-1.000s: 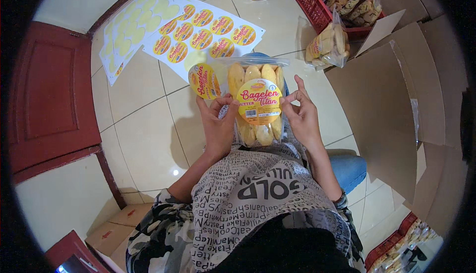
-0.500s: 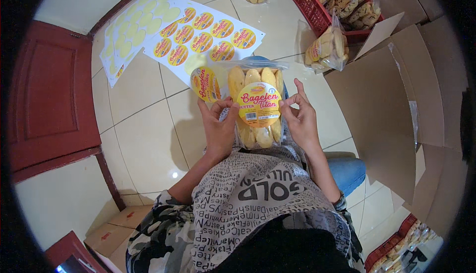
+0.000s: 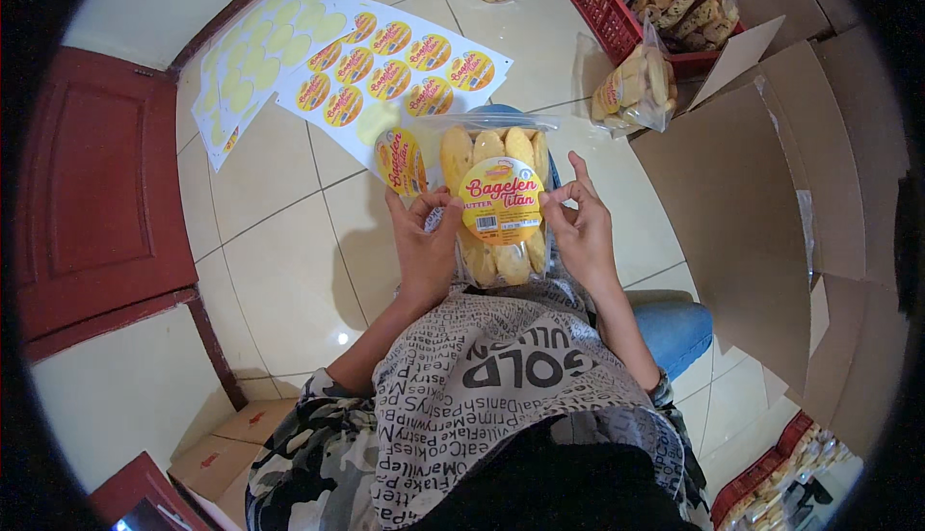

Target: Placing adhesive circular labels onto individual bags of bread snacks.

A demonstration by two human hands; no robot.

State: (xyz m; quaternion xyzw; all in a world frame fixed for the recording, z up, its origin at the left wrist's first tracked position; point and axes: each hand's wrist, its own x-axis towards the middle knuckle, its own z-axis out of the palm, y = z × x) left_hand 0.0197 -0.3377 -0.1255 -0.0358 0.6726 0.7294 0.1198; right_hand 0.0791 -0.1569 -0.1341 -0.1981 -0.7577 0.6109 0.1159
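"Since both hands meet around the middle of the frame, what is between them?"

"A round label [image 3: 501, 201], yellow with pink lettering, a white upper band and a small barcode low on its left. It sits squarely over the front of a clear bag [image 3: 489, 147], upright and packed with long golden biscuits that show above and below it."

"And the fingers?"

"On the left hand [image 3: 426, 242], thumb and forefinger come together at the label's left edge. The right hand [image 3: 586, 237] pinches the right edge the same way, one other finger raised."

"Is the label stuck down?"

"I can't tell; it covers the bag's middle and looks flat."

"Anything else close by?"

"A second label [image 3: 400, 162], tilted, just above the left fingertips; what holds it I can't make out. Beyond, toward the upper left, lies a white sheet [image 3: 409, 61] of matching labels. A red crate [image 3: 594, 6] of bagged biscuits stands at upper right."
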